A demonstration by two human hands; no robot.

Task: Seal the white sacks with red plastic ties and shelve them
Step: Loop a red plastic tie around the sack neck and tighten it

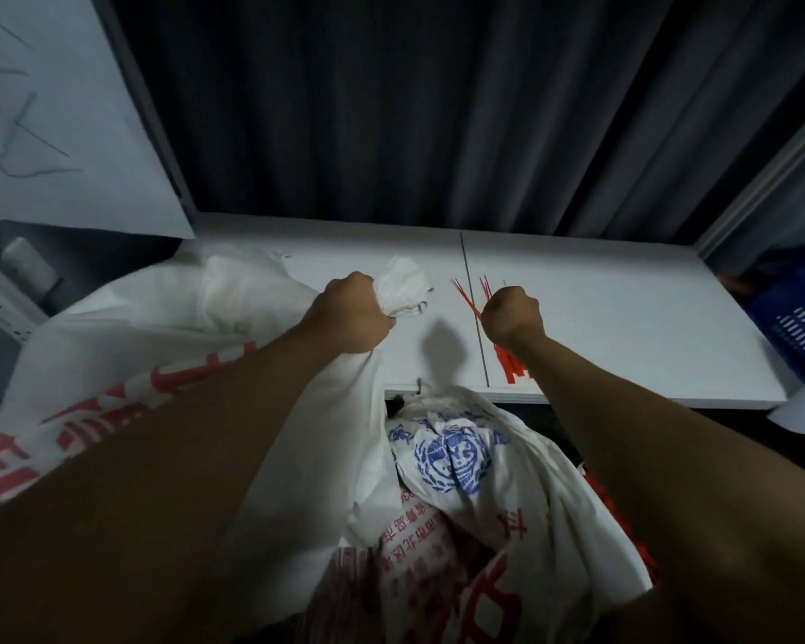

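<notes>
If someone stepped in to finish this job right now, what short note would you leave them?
Left hand: grips the bunched neck of the white sack that lies on the table; no tie shows on it.
Right hand: fist closed over the red ties; whether it pinches one cannot be seen.
The loose ties lie on the table under that hand. A second sack, with a blue emblem, sits below the table's front edge.
Done: the neck is gathered.
Left: wrap and fasten a tie round it, do the other sack, and shelve both.
</notes>
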